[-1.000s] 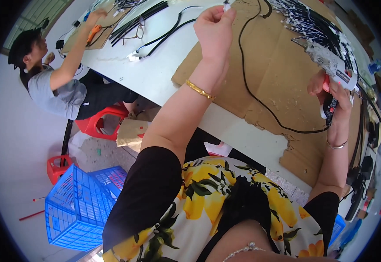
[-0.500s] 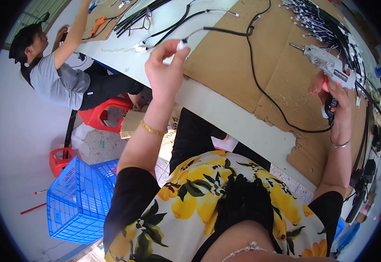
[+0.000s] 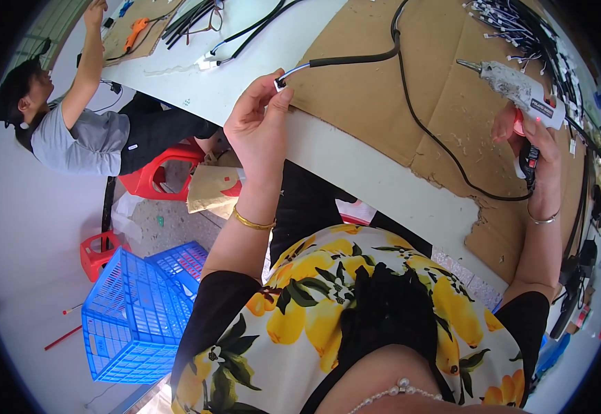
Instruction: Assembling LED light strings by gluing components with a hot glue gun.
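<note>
Between thumb and fingers, my left hand (image 3: 262,114) pinches a small white wire connector (image 3: 279,84). Thin wires run from it into a black sleeved cable (image 3: 355,58), which stretches right across the cardboard. My right hand (image 3: 538,145) is wrapped round the handle of a glue gun (image 3: 517,90), a finger at its red trigger. The gun's white body is smeared with residue, and its metal nozzle points left, apart from the connector. A black cord hangs at the base of its handle.
Cardboard (image 3: 445,103) covers the white table (image 3: 383,155). Many wired connectors (image 3: 514,31) lie bundled at the far right. Eyeglasses (image 3: 207,26) and black cables rest far left. A co-worker (image 3: 79,131) sits left near an orange glue gun (image 3: 135,33). Blue crates (image 3: 131,324) and red stools (image 3: 166,172) stand on the floor.
My left hand has moved slightly down with the connector, whose wires now show more plainly. The glue gun stays in my right hand, nearly in place. The co-worker's raised arm has shifted left.
</note>
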Action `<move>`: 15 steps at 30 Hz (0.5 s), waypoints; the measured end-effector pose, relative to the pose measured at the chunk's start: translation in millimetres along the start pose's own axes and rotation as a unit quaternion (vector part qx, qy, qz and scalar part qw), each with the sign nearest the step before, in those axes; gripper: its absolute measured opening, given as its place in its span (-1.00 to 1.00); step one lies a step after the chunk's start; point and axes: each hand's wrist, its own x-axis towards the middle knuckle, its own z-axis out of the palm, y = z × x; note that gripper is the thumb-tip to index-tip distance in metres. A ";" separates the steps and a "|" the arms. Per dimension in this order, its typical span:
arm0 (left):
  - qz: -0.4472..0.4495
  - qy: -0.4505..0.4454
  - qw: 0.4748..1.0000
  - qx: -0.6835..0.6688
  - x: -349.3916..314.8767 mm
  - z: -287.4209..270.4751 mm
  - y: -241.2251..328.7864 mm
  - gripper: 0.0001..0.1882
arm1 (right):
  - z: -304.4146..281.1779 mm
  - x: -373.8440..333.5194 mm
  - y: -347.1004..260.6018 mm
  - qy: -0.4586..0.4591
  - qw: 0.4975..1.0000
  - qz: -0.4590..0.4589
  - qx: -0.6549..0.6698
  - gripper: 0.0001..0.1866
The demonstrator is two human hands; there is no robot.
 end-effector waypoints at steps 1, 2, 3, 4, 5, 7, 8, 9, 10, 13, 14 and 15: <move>0.002 0.000 1.000 -0.002 -0.8 -0.1 0.5 -0.78 | -0.6 0.0 0.4 -0.004 1.000 -0.002 0.000 -0.53; 0.000 0.000 1.000 -0.001 -1.6 0.3 1.8 -0.78 | -1.2 -0.2 0.5 -0.008 1.000 -0.005 0.000 -0.52; 0.003 0.002 1.000 -0.010 -2.1 1.2 3.5 -0.78 | -0.8 -0.5 -0.2 -0.009 1.000 -0.004 0.001 -0.52; 0.005 0.002 1.000 -0.019 -2.2 1.8 3.5 -0.79 | 0.4 -0.8 -1.1 -0.002 1.000 0.000 -0.004 -0.52; 0.004 0.001 1.000 -0.019 -2.5 1.1 2.5 -0.79 | 0.7 -1.3 -1.5 0.004 1.000 0.003 -0.008 -0.52; 0.000 -0.016 1.000 -0.020 -3.1 -1.6 0.6 -0.77 | -0.5 -0.8 -0.2 0.003 1.000 0.003 -0.009 -0.51; -0.001 -0.017 1.000 -0.019 -3.3 -1.5 0.5 -0.77 | -1.0 -0.4 0.8 0.000 1.000 0.002 -0.010 -0.51; 0.002 -0.016 1.000 -0.018 -3.4 -1.3 0.5 -0.78 | -1.3 -0.3 1.8 0.001 1.000 0.002 -0.009 -0.51; 0.004 -0.016 1.000 -0.017 -3.3 -1.0 0.7 -0.79 | -1.2 -0.5 1.6 -0.002 1.000 0.002 -0.007 -0.51; -0.004 -0.017 1.000 -0.020 -5.0 -0.2 0.9 -0.77 | 3.8 -3.8 -1.8 -0.012 1.000 -0.002 -0.016 -0.51; -0.005 -0.017 1.000 -0.023 -5.5 1.8 1.4 -0.77 | 6.7 -5.7 -3.9 -0.020 0.999 -0.005 -0.025 -0.52; -0.008 -0.013 1.000 -0.022 -5.9 4.8 2.6 -0.78 | 9.0 -7.6 -5.5 -0.019 0.999 -0.004 -0.028 -0.52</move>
